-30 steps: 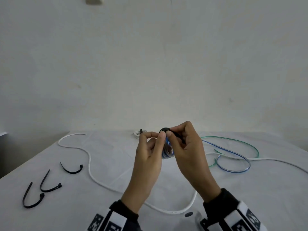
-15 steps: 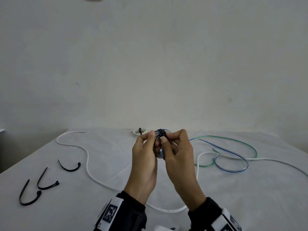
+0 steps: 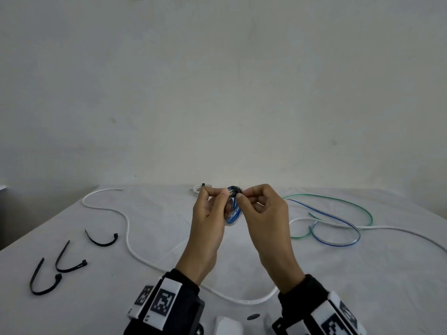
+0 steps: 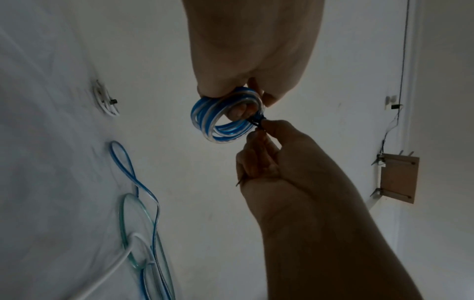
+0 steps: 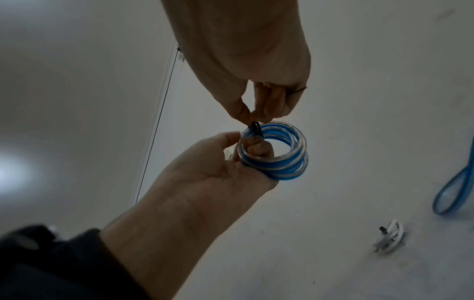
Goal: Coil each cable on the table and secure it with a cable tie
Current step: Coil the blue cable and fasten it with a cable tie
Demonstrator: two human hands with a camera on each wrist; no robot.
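A small coil of blue cable (image 3: 232, 211) (image 4: 225, 121) (image 5: 279, 156) is held up above the table between both hands. My left hand (image 3: 212, 206) (image 5: 231, 154) grips the coil, with a finger through its middle. A black cable tie (image 3: 235, 189) (image 4: 257, 122) (image 5: 255, 128) is wrapped round the coil's top. My right hand (image 3: 251, 199) (image 4: 259, 142) pinches that tie between thumb and forefinger. The tie's tail is hidden in the right hand.
Three loose black cable ties (image 3: 101, 239) (image 3: 67, 258) (image 3: 43, 279) lie at the table's left. A long white cable (image 3: 125, 228) snakes across the table (image 3: 362, 274). Loose blue (image 3: 338, 226) and green (image 3: 350, 204) cables lie right. A tied white coil (image 3: 197, 189) (image 5: 389, 239) rests at the far edge.
Both hands have risen slightly with the coil. The right fingers have shifted from over the coil's top to a pinch on the tie at its right side.
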